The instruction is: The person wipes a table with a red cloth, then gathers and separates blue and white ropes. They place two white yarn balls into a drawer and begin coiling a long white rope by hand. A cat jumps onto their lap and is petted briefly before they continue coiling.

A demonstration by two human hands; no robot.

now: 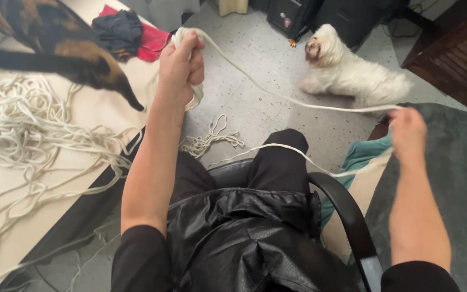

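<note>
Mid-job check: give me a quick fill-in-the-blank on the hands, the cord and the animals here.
1. The left hand grips a small bundle of white ____.
2. From it a strand of cord runs to the ____ hand.
3. The white dog is on the ____.
4. The dark cat is above the loose cord on the ____.

Missing words: cord; right; floor; table

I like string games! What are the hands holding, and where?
The left hand grips a wound bundle of thick white cotton rope; the right hand pinches its stretched strand farther along.
</note>
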